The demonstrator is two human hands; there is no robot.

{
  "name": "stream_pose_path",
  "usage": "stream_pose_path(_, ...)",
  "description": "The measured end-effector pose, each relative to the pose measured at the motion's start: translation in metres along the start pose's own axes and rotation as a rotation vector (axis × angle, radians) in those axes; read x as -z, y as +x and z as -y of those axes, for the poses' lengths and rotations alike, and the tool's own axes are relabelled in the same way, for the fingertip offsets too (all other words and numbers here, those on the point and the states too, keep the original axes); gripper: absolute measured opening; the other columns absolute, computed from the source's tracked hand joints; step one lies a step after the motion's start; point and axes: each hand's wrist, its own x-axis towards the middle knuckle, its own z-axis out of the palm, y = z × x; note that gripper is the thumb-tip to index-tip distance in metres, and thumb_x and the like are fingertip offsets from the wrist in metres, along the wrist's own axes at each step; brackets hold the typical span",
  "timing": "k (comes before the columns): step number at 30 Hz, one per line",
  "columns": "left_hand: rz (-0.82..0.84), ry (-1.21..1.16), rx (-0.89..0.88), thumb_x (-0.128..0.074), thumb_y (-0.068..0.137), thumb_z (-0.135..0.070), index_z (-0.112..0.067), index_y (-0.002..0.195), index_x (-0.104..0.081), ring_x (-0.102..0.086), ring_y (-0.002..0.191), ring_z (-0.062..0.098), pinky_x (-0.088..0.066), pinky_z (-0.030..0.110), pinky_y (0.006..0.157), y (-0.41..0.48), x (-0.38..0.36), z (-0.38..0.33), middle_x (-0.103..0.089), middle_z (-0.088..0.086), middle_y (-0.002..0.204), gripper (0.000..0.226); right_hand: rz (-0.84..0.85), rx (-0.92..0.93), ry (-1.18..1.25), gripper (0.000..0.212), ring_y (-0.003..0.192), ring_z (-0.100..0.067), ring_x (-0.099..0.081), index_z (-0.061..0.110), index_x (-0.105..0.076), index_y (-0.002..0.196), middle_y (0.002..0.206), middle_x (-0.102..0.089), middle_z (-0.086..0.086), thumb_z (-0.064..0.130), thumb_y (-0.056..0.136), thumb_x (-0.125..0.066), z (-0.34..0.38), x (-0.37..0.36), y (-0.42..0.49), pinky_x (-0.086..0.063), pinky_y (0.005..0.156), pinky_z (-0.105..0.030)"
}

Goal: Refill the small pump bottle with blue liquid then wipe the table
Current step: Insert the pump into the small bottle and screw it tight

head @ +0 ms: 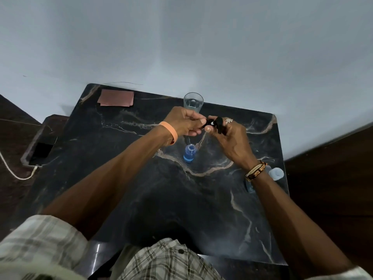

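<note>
A small clear bottle [189, 154] stands uncapped on the black marble table [141, 178], with blue liquid in its lower part. Above and behind it, both hands meet around a black pump head [214, 123]. My left hand [184, 124] pinches its left side. My right hand [228, 136], a ring on one finger, grips the pump head's right part; a thin clear tube hangs down from it toward the bottle. A pink cloth [116, 98] lies folded at the table's far left corner.
A drinking glass [193, 102] holding clear liquid stands at the far edge behind the hands. A pale blue plastic container [276, 173] lies at the right edge, partly hidden by my right wrist. A phone [41, 151] on a white cable rests on a lower ledge to the left.
</note>
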Motion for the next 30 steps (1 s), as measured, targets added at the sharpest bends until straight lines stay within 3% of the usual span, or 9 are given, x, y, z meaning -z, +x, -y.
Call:
stream_pose_path(3, -0.006, 0.044, -0.015, -0.073, 0.083, -0.012, -0.006, 0.101, -0.070, -0.068, 0.069, 0.017, -0.059, 0.031, 0.073, -0.001, -0.005, -0.001, -0.072, 0.009, 0.079, 0.019, 0.022, -0.033, -0.010, 0.029, 0.077, -0.015, -0.066, 0.023, -0.069, 0.119, 0.086, -0.072, -0.003, 0.036, 0.094, -0.064, -0.001, 0.003, -0.003, -0.051, 0.067, -0.027)
stream_pose_path(6, -0.004, 0.115, -0.061, -0.072, 0.083, -0.012, -0.006, 0.104, -0.071, -0.066, 0.066, 0.016, -0.058, 0.026, 0.065, -0.001, -0.006, -0.001, -0.072, 0.010, 0.079, 0.022, 0.016, -0.126, 0.087, 0.026, 0.068, -0.001, -0.068, 0.021, -0.071, 0.112, 0.076, -0.072, 0.002, 0.038, 0.095, -0.062, -0.003, 0.003, -0.004, -0.054, 0.065, -0.023)
stream_pose_path(10, -0.003, 0.204, -0.118, -0.071, 0.084, -0.012, -0.008, 0.102, -0.072, -0.061, 0.063, 0.017, -0.053, 0.020, 0.056, -0.002, -0.007, 0.002, -0.071, 0.011, 0.076, 0.018, 0.042, -0.195, 0.102, 0.029, 0.065, -0.005, -0.069, 0.020, -0.070, 0.108, 0.074, -0.073, -0.001, 0.044, 0.094, -0.060, -0.006, 0.000, -0.004, -0.060, 0.070, -0.039)
stream_pose_path(13, -0.015, 0.256, -0.136, -0.071, 0.084, -0.014, -0.011, 0.101, -0.072, -0.060, 0.063, 0.018, -0.052, 0.021, 0.056, -0.002, -0.006, 0.007, -0.071, 0.006, 0.072, 0.017, 0.059, -0.196, 0.065, 0.029, 0.063, -0.001, -0.067, 0.021, -0.070, 0.101, 0.072, -0.072, 0.001, 0.046, 0.094, -0.059, -0.007, -0.002, -0.003, -0.060, 0.071, -0.041)
stream_pose_path(17, -0.039, 0.282, -0.160, -0.072, 0.084, -0.013, -0.012, 0.101, -0.073, -0.062, 0.063, 0.018, -0.051, 0.021, 0.056, 0.000, -0.004, 0.012, -0.072, 0.003, 0.073, 0.018, 0.081, -0.202, 0.027, 0.035, 0.067, -0.014, -0.069, 0.014, -0.071, 0.102, 0.072, -0.071, -0.002, 0.046, 0.095, -0.058, -0.010, -0.005, 0.001, -0.058, 0.071, -0.046)
stream_pose_path(22, -0.057, 0.309, -0.153, -0.072, 0.084, -0.011, -0.011, 0.103, -0.072, -0.061, 0.059, 0.013, -0.049, 0.020, 0.057, 0.002, -0.003, 0.019, -0.069, -0.007, 0.063, 0.020, 0.104, -0.156, -0.063, 0.055, 0.064, -0.014, -0.066, 0.007, -0.068, 0.090, 0.070, -0.069, -0.002, 0.060, 0.088, -0.051, -0.016, -0.011, 0.004, -0.051, 0.059, -0.032)
stream_pose_path(24, -0.069, 0.332, -0.152, -0.072, 0.084, -0.012, -0.010, 0.104, -0.072, -0.059, 0.055, 0.009, -0.049, 0.022, 0.057, 0.003, -0.003, 0.023, -0.066, -0.014, 0.056, 0.021, 0.111, -0.135, -0.094, 0.060, 0.064, -0.021, -0.065, 0.004, -0.066, 0.085, 0.071, -0.067, -0.008, 0.061, 0.087, -0.049, -0.018, -0.014, 0.004, -0.050, 0.058, -0.034)
stream_pose_path(26, -0.078, 0.339, -0.154, -0.072, 0.083, -0.012, -0.009, 0.105, -0.072, -0.058, 0.054, 0.009, -0.049, 0.024, 0.058, 0.002, -0.004, 0.027, -0.065, -0.014, 0.055, 0.022, 0.107, -0.120, -0.104, 0.054, 0.062, -0.021, -0.061, 0.004, -0.064, 0.082, 0.070, -0.064, -0.008, 0.056, 0.090, -0.053, -0.021, -0.017, 0.003, -0.049, 0.058, -0.036)
stream_pose_path(30, -0.091, 0.355, -0.152, -0.072, 0.084, -0.013, -0.009, 0.105, -0.073, -0.062, 0.059, 0.014, -0.051, 0.023, 0.058, 0.002, -0.004, 0.036, -0.070, -0.002, 0.069, 0.021, 0.112, -0.085, -0.126, 0.043, 0.055, -0.007, -0.047, 0.005, -0.065, 0.083, 0.062, -0.051, 0.004, 0.045, 0.094, -0.058, -0.025, -0.024, 0.002, -0.033, 0.052, -0.021)
